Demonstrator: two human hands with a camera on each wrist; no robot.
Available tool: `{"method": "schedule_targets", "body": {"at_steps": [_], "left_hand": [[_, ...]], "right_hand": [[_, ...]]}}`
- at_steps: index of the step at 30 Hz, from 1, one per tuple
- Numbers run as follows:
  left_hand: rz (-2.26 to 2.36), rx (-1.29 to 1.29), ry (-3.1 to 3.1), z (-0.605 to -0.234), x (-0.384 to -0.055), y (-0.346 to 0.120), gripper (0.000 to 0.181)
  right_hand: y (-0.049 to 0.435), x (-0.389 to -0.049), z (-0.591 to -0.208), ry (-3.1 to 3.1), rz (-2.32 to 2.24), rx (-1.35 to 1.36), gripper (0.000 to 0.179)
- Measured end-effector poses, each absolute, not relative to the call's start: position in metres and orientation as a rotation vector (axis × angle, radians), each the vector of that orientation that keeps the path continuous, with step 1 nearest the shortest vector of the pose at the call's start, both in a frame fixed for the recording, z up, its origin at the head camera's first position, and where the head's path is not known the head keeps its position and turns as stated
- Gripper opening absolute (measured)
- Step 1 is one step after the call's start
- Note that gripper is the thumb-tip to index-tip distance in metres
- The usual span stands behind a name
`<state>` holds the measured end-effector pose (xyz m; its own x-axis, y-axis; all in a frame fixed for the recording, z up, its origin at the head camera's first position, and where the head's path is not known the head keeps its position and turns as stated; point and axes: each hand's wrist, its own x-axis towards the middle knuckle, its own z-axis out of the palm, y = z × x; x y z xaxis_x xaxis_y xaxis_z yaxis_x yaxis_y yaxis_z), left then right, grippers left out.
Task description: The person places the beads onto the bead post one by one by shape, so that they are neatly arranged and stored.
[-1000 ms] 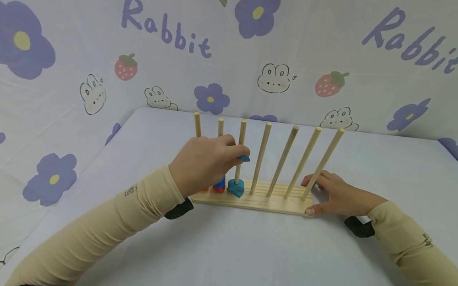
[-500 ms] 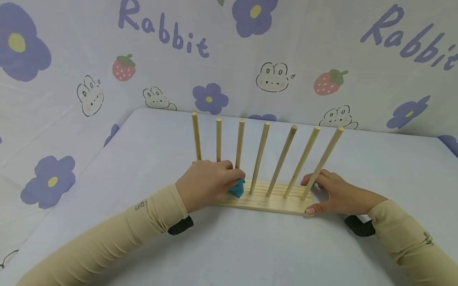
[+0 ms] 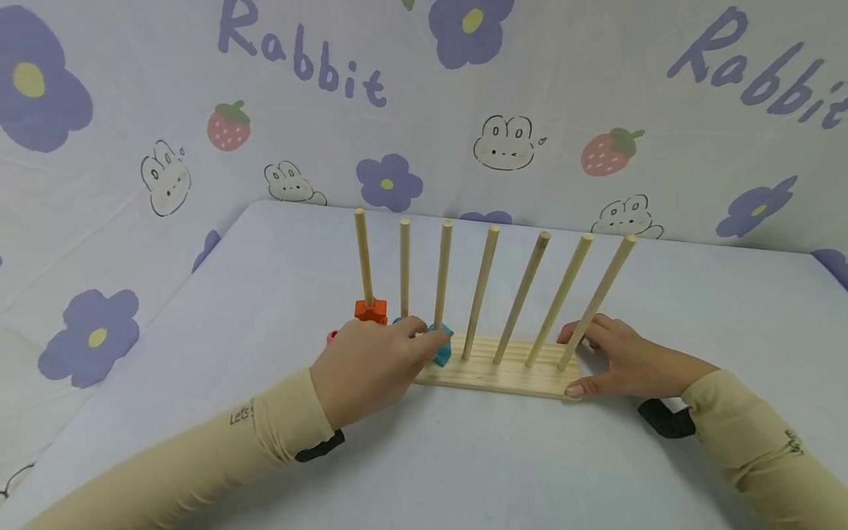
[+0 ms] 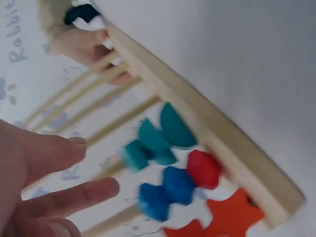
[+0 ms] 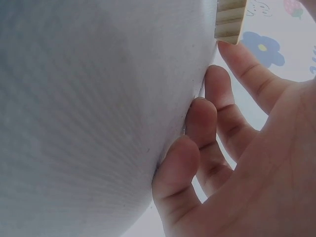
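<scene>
A wooden peg board (image 3: 503, 379) with several upright dowels stands on the table. My left hand (image 3: 371, 368) is at its left part, thumb and fingers apart with nothing between them in the left wrist view. Beside those fingers, teal beads (image 4: 177, 126) sit on the third dowel. The second dowel carries blue beads (image 4: 177, 185) above a red bead (image 4: 203, 169). Orange star-shaped beads (image 3: 369, 309) are on the leftmost dowel. My right hand (image 3: 623, 361) holds the board's right end, thumb at the front corner and index finger at the back.
A small pink piece (image 3: 330, 336) shows partly behind my left hand. Dowels on the right half of the board carry no beads. A white cloth (image 3: 490, 456) covers the table, and a printed rabbit-and-flower cloth (image 3: 430, 118) hangs behind.
My left hand has brought a teal bead down the third dowel, let go of it and drawn back slightly to the left. The right hand has stayed in place.
</scene>
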<state>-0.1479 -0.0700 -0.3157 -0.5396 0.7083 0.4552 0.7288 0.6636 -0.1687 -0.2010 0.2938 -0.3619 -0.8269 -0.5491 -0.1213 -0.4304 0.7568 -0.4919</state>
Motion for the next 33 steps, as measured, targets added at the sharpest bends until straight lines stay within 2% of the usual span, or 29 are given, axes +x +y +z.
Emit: {"method": "schedule_targets", "body": {"at_steps": [5, 10, 23, 33], "left_hand": [[-0.114, -1.018, -2.474, -0.307, -0.122, -0.088, 0.011], [-0.098, -0.839, -2.642, -0.309, -0.108, -0.119, 0.021], [-0.246, -0.551, -2.873, -0.347, -0.102, -0.147, 0.028], [-0.488, -0.559, -2.893, -0.356, -0.11, -0.159, 0.026]], "right_hand": [[0.298, -0.198, -0.355, 2.708, -0.648, -0.726, 0.064], [0.3, -0.198, -0.349, 2.707, -0.644, -0.734, 0.064], [0.301, -0.2, -0.358, 2.696, -0.642, -0.733, 0.064], [0.299, -0.2, -0.361, 2.673, -0.64, -0.722, 0.064]]}}
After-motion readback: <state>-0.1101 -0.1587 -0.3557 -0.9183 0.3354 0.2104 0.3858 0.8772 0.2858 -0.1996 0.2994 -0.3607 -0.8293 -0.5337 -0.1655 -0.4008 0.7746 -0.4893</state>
